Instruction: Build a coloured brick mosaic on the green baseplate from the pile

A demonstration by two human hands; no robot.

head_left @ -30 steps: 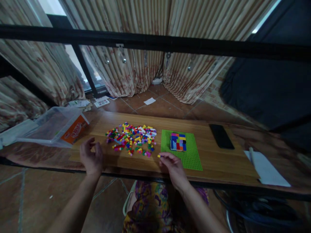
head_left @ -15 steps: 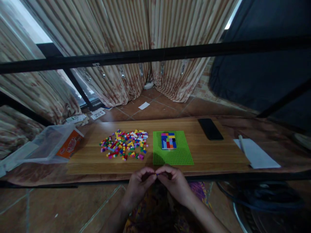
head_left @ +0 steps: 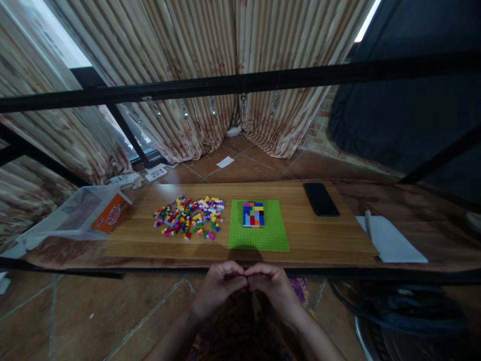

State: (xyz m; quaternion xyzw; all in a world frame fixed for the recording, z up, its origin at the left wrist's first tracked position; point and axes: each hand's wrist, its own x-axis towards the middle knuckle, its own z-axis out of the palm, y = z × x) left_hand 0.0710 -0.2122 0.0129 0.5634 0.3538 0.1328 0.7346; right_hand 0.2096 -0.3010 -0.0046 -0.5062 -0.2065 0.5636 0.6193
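Okay, landmark = green baseplate point(head_left: 276, 238), lying flat on the wooden board point(head_left: 308, 238). Far left of baseplate: clear plastic box point(head_left: 71, 215), orange label point(head_left: 111, 213) on the side facing the board. Between box and baseplate, nearer the baseplate: loose bricks point(head_left: 190, 218), mixed colors, spread in a patchy pile on the board, not touching the baseplate. Beyond the baseplate, slightly left: white paper scrap point(head_left: 225, 162) on the tiled floor.

Near side of baseplate, slightly left: left hand point(head_left: 221, 288), off the board's near edge, thumb and index closed in a pinch. On the baseplate, toward its far edge: brick block point(head_left: 253, 214), multicolor, blue along much of the border, green showing inside. Near side of baseplate, slightly right: right hand point(head_left: 272, 288), same closed pinch, fingertips meeting the left hand's. Can't tell if either grips a piece; contact point too small and dark.

Right of baseplate, toward the board's far edge: black phone point(head_left: 321, 199), flat. Far right of baseplate: white sheet point(head_left: 393, 243), pen-like stick point(head_left: 368, 224) along its left side.
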